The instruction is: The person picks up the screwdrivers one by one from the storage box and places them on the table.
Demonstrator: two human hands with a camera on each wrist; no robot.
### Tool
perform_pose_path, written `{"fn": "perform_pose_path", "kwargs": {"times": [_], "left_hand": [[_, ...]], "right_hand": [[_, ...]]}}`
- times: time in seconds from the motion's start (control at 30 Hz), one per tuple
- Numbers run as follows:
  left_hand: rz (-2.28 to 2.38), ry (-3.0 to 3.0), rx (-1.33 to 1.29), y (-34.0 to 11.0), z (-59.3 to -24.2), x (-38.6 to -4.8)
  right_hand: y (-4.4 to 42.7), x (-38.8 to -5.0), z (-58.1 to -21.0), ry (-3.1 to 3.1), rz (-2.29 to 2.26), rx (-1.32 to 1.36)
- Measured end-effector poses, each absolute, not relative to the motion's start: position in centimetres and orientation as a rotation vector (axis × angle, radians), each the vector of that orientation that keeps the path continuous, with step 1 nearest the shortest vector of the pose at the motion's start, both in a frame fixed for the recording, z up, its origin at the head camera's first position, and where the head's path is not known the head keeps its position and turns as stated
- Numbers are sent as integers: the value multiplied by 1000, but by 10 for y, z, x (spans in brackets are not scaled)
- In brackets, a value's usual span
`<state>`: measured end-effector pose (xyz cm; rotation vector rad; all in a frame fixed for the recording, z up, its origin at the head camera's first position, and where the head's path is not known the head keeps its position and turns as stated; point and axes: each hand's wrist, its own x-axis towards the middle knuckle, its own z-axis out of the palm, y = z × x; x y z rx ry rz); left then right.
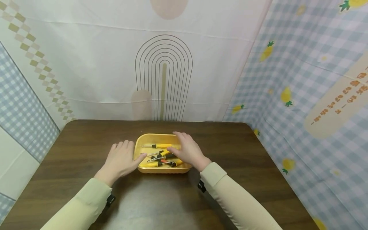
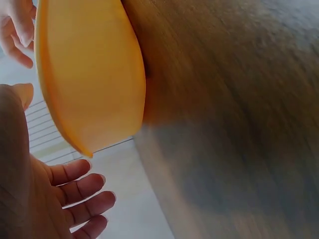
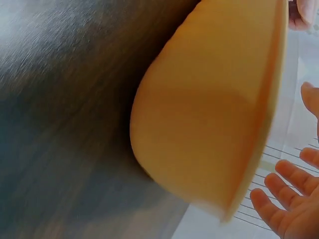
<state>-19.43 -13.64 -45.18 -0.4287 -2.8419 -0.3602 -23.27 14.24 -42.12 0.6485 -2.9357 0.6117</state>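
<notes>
A yellow basket (image 1: 164, 171) stands on the brown table, holding several yellow-and-black screwdrivers (image 1: 164, 146) and a bit of red. At its left end is my left hand (image 1: 122, 159), thumb stretched over the rim and fingers spread outside it. My right hand (image 1: 188, 150) reaches over the right end with the thumb above the inside. In the left wrist view the left fingers (image 2: 84, 199) lie apart from the basket wall (image 2: 94, 74). The right wrist view shows the right fingers (image 3: 284, 194) loosely spread beside the wall (image 3: 199, 109). Neither hand grips anything.
The brown table (image 1: 161, 198) extends around the basket. Behind it hangs a white patterned cloth (image 1: 100, 64), and a blue checked cloth (image 1: 287, 64) runs along the right side. More checked cloth (image 1: 23, 95) hangs at the left.
</notes>
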Motion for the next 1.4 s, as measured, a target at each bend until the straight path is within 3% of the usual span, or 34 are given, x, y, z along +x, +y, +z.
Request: {"fn": "perform_pose_path", "kwargs": {"times": [1.4], "left_hand": [[-385, -3029, -362, -127, -454, -199]], "right_hand": [[120, -250, -453, -3157, 608, 759]]}}
